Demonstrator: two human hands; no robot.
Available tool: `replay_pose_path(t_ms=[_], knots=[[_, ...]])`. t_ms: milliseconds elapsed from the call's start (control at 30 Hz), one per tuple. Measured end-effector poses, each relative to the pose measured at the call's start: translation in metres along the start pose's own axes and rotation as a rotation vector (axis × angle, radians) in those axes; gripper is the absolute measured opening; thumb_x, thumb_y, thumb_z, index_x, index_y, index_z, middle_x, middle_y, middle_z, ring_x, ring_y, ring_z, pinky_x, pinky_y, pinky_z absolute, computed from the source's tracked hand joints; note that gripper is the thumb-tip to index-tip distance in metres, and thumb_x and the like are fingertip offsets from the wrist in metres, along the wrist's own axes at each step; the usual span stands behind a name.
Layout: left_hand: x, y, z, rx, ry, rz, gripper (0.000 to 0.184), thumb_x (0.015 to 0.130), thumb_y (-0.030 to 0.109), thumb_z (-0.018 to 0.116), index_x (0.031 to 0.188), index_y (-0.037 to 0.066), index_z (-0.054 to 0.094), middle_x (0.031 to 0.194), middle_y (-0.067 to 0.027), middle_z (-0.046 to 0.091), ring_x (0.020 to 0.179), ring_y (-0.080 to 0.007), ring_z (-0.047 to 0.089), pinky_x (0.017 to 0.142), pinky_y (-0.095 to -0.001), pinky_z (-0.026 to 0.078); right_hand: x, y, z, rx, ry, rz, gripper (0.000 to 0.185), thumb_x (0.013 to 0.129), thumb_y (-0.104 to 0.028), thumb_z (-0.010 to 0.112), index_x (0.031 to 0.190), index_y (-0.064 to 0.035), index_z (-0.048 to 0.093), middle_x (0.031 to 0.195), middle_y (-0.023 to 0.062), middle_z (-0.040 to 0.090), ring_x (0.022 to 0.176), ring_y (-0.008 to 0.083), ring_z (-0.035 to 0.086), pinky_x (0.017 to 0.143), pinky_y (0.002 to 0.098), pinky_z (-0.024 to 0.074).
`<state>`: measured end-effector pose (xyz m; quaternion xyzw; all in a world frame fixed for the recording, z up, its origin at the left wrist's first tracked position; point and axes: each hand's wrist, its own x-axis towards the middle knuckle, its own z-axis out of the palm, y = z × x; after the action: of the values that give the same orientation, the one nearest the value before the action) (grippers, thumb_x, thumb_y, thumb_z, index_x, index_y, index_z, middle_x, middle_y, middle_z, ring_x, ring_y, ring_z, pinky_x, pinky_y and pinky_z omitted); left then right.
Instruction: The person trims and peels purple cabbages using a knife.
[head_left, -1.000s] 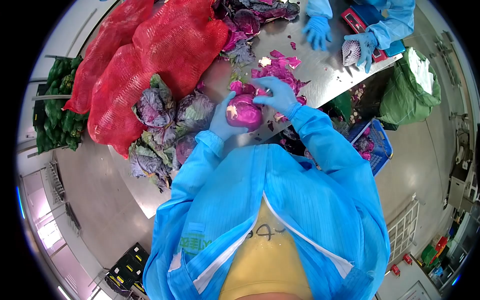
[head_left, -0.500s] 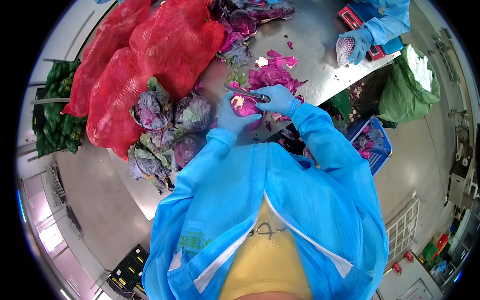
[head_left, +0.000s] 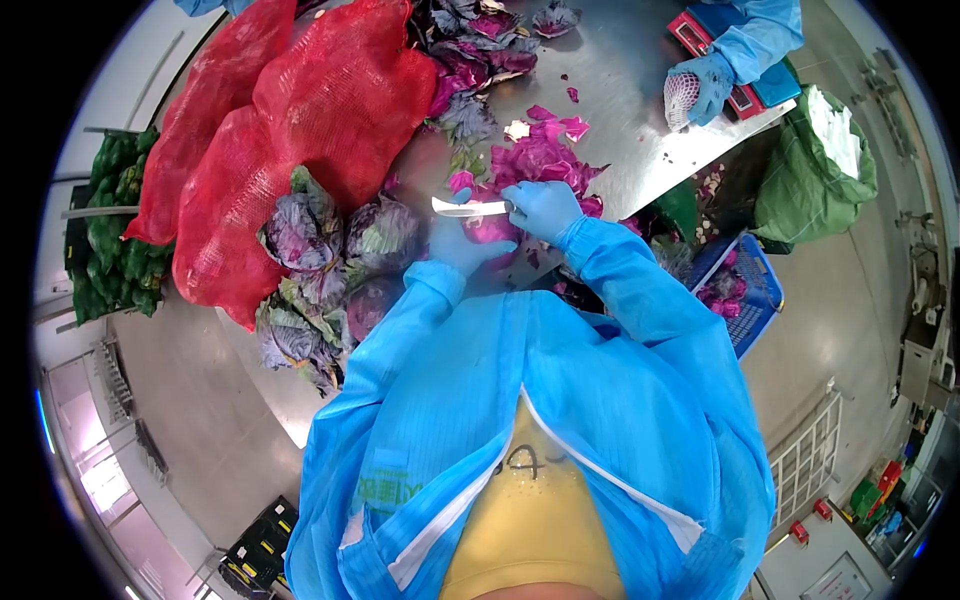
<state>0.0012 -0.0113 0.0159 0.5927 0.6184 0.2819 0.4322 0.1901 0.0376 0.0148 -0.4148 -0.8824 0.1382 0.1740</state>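
Note:
My gloved left hand is curled around the near-left side of a trimmed red cabbage over the metal table. My right hand, gloved too, grips a knife by its handle. The pale, shiny blade points left, above the cabbage and close to my left fingers; whether it touches the cabbage I cannot tell. Just beyond lies a heap of loose purple leaves. Several untrimmed red cabbages with dull outer leaves sit to the left of my left hand.
Red mesh sacks fill the table's left side. At the far right, another person's gloved hand holds a white-netted item beside a red-and-blue scale. A blue crate with purple pieces and a green sack stand right of the table.
The knife has turned, so its blade now lies nearly level and catches the light. My right hand has shifted slightly; my left hand remains at the cabbage. The view has moved a little.

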Motion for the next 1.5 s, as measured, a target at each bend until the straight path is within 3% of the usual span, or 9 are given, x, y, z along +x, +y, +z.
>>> replay_pose_path(t_ms=[200,267,467,533,833,1033,1233,1367,1500], knots=[[-0.003,0.000,-0.002,0.238,0.046,0.148,0.105,0.047,0.034,0.089,0.132,0.003,0.037,0.124,-0.0176,0.048,0.114,-0.0299,0.049,0.098,-0.0392,0.041,0.014,0.025,0.009,0.130,0.045,0.272,0.017,0.074,-0.026,0.062,0.084,-0.0139,0.060,0.080,0.0089,0.064,0.076,0.0291,0.063,0.066,0.0424,0.0492],[-0.007,-0.009,-0.004,0.012,0.050,0.123,0.105,0.047,0.033,0.089,0.133,0.004,0.037,0.124,-0.0169,0.047,0.115,-0.0305,0.048,0.098,-0.0393,0.040,0.012,0.043,0.015,0.167,0.121,0.684,0.019,0.075,-0.027,0.062,0.087,-0.0135,0.061,0.082,0.0107,0.064,0.078,0.0314,0.062,0.068,0.0442,0.0489],[-0.014,-0.010,-0.008,0.096,0.049,0.146,0.104,0.046,0.032,0.089,0.132,0.005,0.037,0.125,-0.0157,0.046,0.116,-0.0301,0.047,0.100,-0.0387,0.039,-0.006,0.046,0.009,0.096,0.084,0.727,0.031,0.078,-0.028,0.062,0.107,-0.0173,0.061,0.098,0.0121,0.063,0.087,0.0319,0.062,0.073,0.0435,0.0490],[-0.016,-0.006,-0.010,0.119,0.044,0.118,0.105,0.045,0.032,0.089,0.132,0.006,0.037,0.124,-0.0154,0.047,0.115,-0.0300,0.047,0.100,-0.0386,0.039,-0.011,0.029,0.008,0.258,0.423,0.554,0.045,0.078,-0.038,0.064,0.117,-0.0166,0.059,0.104,0.0125,0.060,0.086,0.0290,0.062,0.075,0.0397,0.0490],[-0.020,0.007,-0.016,0.261,0.014,0.094,0.106,0.042,0.034,0.090,0.130,0.009,0.037,0.120,-0.0166,0.045,0.111,-0.0317,0.049,0.097,-0.0395,0.042,0.005,0.005,0.011,0.504,-0.333,0.642,0.050,0.074,-0.046,0.064,0.106,-0.0080,0.061,0.101,0.0184,0.061,0.096,0.0351,0.059,0.081,0.0433,0.0478],[-0.030,0.013,-0.018,0.304,-0.016,0.143,0.119,0.039,0.037,0.091,0.137,0.010,0.030,0.122,-0.0168,0.043,0.114,-0.0313,0.047,0.099,-0.0392,0.041,0.002,0.016,0.009,0.467,-0.246,0.641,0.040,0.066,-0.031,0.068,0.096,-0.0064,0.063,0.093,0.0184,0.064,0.090,0.0357,0.061,0.080,0.0428,0.0489],[-0.025,-0.032,-0.019,-0.040,0.187,-0.063,0.109,0.045,0.037,0.089,0.136,0.011,0.036,0.123,-0.0177,0.043,0.115,-0.0320,0.046,0.100,-0.0394,0.039,-0.017,0.052,0.029,0.599,0.116,0.756,0.030,0.062,-0.028,0.072,0.083,-0.0066,0.065,0.079,0.0145,0.063,0.068,0.0244,0.063,0.065,0.0358,0.0496],[-0.027,-0.033,-0.002,0.071,0.293,-0.157,0.103,0.052,0.037,0.088,0.136,0.010,0.035,0.125,-0.0184,0.043,0.113,-0.0328,0.048,0.098,-0.0391,0.042,-0.006,0.031,0.010,0.999,0.412,0.801,0.041,0.071,-0.019,0.072,0.108,-0.0047,0.060,0.084,0.0063,0.064,0.064,0.0158,0.058,0.062,0.0304,0.0495],[-0.033,-0.007,0.005,-0.891,0.251,-0.504,0.091,0.065,0.040,0.081,0.137,0.014,0.032,0.131,-0.0148,0.042,0.113,-0.0319,0.051,0.095,-0.0485,0.044,-0.005,0.002,0.004,1.221,0.457,0.619,0.057,0.078,-0.011,0.069,0.129,-0.0024,0.046,0.106,0.0063,0.063,0.085,0.0148,0.061,0.077,0.0285,0.0494]])
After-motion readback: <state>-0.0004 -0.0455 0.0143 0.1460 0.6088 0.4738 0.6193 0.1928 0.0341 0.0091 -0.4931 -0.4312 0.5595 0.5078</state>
